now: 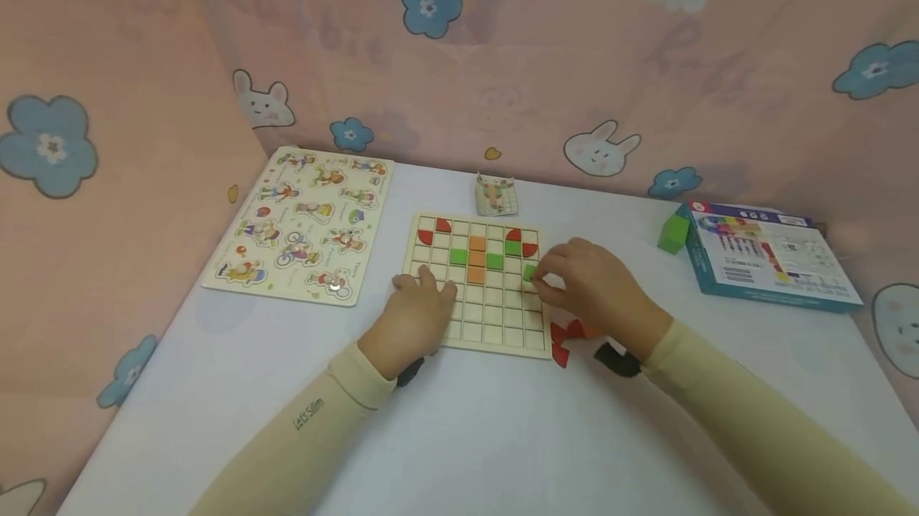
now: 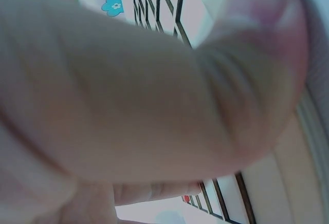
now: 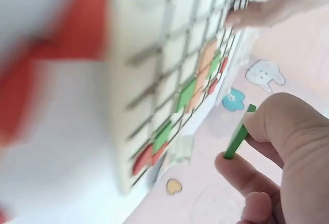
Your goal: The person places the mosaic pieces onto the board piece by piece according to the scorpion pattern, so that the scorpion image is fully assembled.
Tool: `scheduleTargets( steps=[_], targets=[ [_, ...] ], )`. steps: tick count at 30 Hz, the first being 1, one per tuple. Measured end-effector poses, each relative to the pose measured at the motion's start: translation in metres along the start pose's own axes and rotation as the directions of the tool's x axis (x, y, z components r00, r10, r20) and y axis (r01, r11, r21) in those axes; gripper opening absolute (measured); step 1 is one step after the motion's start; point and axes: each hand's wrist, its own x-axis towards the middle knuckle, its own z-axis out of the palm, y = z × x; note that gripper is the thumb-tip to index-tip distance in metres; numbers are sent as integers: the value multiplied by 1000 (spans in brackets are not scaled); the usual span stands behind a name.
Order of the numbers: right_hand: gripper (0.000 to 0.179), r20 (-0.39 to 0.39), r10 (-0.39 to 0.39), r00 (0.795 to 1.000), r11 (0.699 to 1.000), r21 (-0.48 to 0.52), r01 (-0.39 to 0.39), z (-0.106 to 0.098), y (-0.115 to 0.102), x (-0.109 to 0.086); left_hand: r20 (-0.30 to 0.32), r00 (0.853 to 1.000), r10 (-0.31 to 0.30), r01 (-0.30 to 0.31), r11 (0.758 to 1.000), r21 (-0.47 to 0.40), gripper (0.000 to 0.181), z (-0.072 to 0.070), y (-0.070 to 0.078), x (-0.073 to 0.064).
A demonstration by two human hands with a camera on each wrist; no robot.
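A wooden grid board lies on the white table, with red quarter-circle pieces, green square tiles and a column of orange square tiles set in its cells. My right hand pinches a green square tile between thumb and fingertip, above the board's right edge. Over the board's left side, my left hand rests with its fingers spread and holds nothing. In the left wrist view its thumb covers most of the board.
Loose red pieces lie off the board's right corner. A picture puzzle board is at left, and a small folded pattern card stands behind the grid. At right are a green block and a flat box.
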Motion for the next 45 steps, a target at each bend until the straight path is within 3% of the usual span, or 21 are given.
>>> scheduleTargets(
  steps=[7,13,20,23,29,38,45],
  targets=[
    [10,-33,-105,994,994,-11,105,10,-23,88,-3,1000,12,-12,999,31,79,0,-2,-1],
    [12,-8,-151,988,988,-5,151,25,-36,125,-16,1000,17,-16,998,61,77,2,-2,0],
    [16,40,-183,982,977,-100,186,42,-52,134,-40,998,50,-44,991,129,78,3,-1,0],
    [23,48,-180,982,972,-147,185,46,-55,135,-49,997,55,-49,991,126,79,3,-1,0],
    [18,26,-183,983,966,-181,185,46,-58,133,-45,998,51,-45,992,116,79,4,-2,0],
    [13,11,-183,983,976,-119,183,48,-52,128,-24,999,39,-37,994,101,77,3,-2,1],
    [18,65,-112,992,991,-73,117,45,-50,131,-24,999,41,-39,995,96,75,1,-3,0]
  ],
)
